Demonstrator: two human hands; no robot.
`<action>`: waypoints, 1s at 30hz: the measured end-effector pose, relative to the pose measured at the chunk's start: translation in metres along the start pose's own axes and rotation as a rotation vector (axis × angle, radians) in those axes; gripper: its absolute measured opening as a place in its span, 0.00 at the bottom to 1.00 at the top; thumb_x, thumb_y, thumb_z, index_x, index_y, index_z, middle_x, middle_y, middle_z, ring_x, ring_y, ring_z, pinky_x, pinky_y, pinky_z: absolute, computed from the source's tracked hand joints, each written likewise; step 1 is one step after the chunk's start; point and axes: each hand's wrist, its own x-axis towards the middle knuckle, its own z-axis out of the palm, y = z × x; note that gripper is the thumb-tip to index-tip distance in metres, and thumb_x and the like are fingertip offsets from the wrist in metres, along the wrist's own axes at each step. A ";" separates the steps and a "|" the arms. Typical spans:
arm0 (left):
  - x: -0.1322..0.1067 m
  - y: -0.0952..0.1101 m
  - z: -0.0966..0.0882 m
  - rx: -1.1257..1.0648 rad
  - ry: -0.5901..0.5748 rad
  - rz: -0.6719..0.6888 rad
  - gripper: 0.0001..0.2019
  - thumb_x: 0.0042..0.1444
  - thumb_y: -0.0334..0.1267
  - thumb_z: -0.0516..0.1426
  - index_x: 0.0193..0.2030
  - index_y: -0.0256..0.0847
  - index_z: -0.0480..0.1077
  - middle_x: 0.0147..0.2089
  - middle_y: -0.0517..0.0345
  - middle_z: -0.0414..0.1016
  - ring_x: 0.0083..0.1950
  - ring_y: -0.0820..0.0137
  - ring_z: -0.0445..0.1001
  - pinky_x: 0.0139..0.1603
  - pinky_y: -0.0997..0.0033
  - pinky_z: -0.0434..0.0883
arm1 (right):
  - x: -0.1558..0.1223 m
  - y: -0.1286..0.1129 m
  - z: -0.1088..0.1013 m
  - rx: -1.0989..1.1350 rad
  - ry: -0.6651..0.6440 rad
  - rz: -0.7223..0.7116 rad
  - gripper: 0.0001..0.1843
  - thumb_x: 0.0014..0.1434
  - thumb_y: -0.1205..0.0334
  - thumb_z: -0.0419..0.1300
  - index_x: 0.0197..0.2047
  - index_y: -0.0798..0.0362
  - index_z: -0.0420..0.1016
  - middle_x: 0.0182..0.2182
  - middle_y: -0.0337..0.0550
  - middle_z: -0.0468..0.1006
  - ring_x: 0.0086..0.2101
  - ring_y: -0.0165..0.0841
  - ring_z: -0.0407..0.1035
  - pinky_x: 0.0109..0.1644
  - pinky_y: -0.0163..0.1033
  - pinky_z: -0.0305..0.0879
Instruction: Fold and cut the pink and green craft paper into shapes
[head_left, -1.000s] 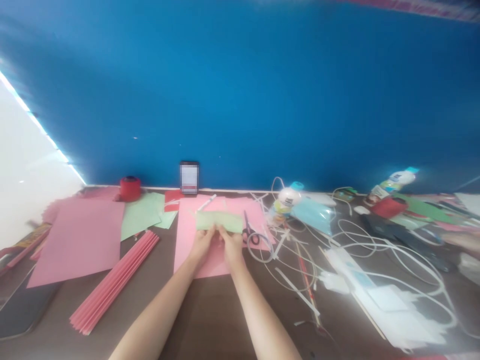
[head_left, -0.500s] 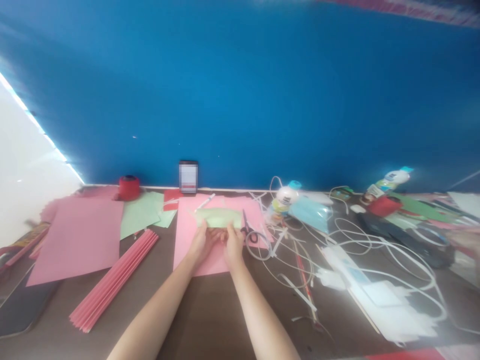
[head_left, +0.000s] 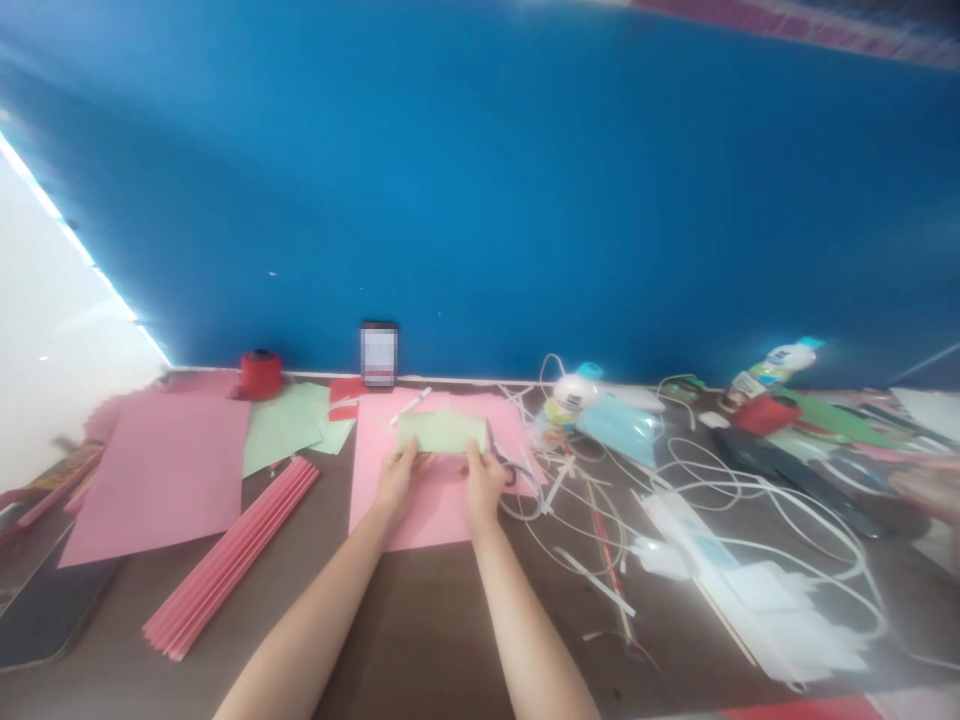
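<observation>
Between my hands is a light green piece of paper (head_left: 441, 432), its long side running left to right. My left hand (head_left: 399, 480) pinches its lower left corner, thumb on top. At the lower right corner my right hand (head_left: 484, 482) grips it the same way. Beneath lies a pink sheet of paper (head_left: 431, 525) on the dark table. Scissors (head_left: 517, 478) lie just right of my right hand, partly hidden by it. A thin white pen-like stick (head_left: 410, 404) rests beyond the green paper.
On the left are a folded pink paper fan (head_left: 232, 560), a pink sheet (head_left: 161, 480) and green paper (head_left: 285, 430). A phone (head_left: 379, 353) leans on the blue wall. Rightward are a glue bottle (head_left: 574, 395), tangled white cables and a power strip (head_left: 697, 545). Another person's hand (head_left: 926, 490) shows far right.
My right hand has shifted right, so my hands are farther apart at the green paper's corners. The paper now looks flatter. The other person's hand at the right has moved.
</observation>
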 end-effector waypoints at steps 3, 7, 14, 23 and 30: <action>0.000 0.001 0.003 -0.056 -0.061 -0.021 0.18 0.47 0.51 0.58 0.32 0.36 0.70 0.29 0.54 0.74 0.41 0.65 0.73 0.47 0.62 0.68 | 0.001 0.002 0.000 0.024 0.015 0.032 0.25 0.49 0.41 0.56 0.14 0.53 0.64 0.11 0.38 0.68 0.16 0.30 0.62 0.23 0.35 0.59; -0.001 0.002 0.003 -0.074 -0.089 -0.028 0.20 0.49 0.51 0.57 0.38 0.35 0.71 0.35 0.49 0.75 0.44 0.63 0.73 0.49 0.61 0.68 | 0.003 0.004 0.001 0.067 0.028 0.051 0.25 0.50 0.41 0.55 0.15 0.53 0.64 0.10 0.37 0.67 0.16 0.30 0.62 0.22 0.35 0.59; 0.007 0.004 -0.006 -0.112 -0.064 0.002 0.23 0.53 0.54 0.52 0.48 0.39 0.68 0.47 0.47 0.73 0.46 0.64 0.72 0.50 0.62 0.67 | 0.009 0.011 -0.003 0.218 0.056 0.123 0.23 0.52 0.41 0.54 0.20 0.53 0.65 0.11 0.34 0.66 0.14 0.28 0.61 0.19 0.34 0.58; 0.002 0.013 -0.009 0.230 -0.065 0.099 0.22 0.44 0.50 0.60 0.43 0.37 0.70 0.37 0.53 0.76 0.42 0.63 0.73 0.40 0.68 0.69 | 0.007 -0.001 -0.008 0.041 0.036 -0.018 0.27 0.50 0.39 0.54 0.17 0.55 0.65 0.10 0.39 0.69 0.15 0.30 0.65 0.21 0.34 0.61; -0.001 0.011 -0.004 0.431 -0.063 0.122 0.16 0.42 0.42 0.63 0.37 0.36 0.70 0.33 0.51 0.76 0.37 0.61 0.75 0.35 0.67 0.70 | 0.007 -0.004 -0.005 0.223 0.022 0.072 0.22 0.48 0.42 0.57 0.23 0.56 0.68 0.13 0.37 0.70 0.15 0.28 0.65 0.21 0.33 0.62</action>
